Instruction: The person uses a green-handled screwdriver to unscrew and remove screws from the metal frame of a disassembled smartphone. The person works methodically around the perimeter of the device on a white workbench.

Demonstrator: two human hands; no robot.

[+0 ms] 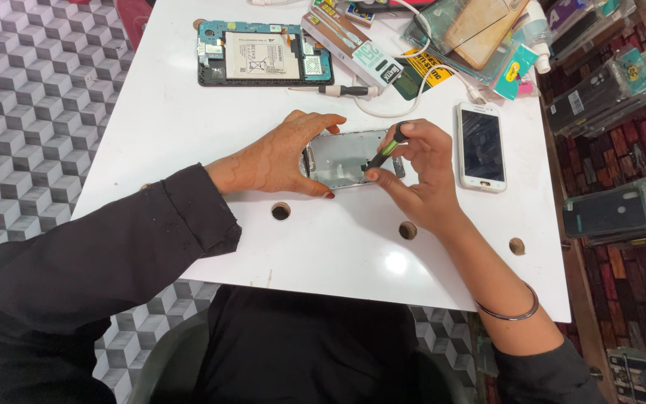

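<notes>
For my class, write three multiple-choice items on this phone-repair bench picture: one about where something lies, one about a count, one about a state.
1. Where does the white smartphone with the dark screen lie?
A. Left of the left hand
B. Right of the right hand
C. On the floor

2. How many round holes show in the white table near its front edge?
A. One
B. Three
C. Five

3. What state is the large tablet at the far side in?
A. Back off, battery showing
C. Wrapped in a box
B. Closed, screen lit

Answers: 1 B, it lies just past the right hand, which holds a slim black and green screwdriver. 2 B, three holes lie along the front. 3 A, its pale battery and circuit boards lie bare. The left hand steadies the silver phone frame.
</notes>
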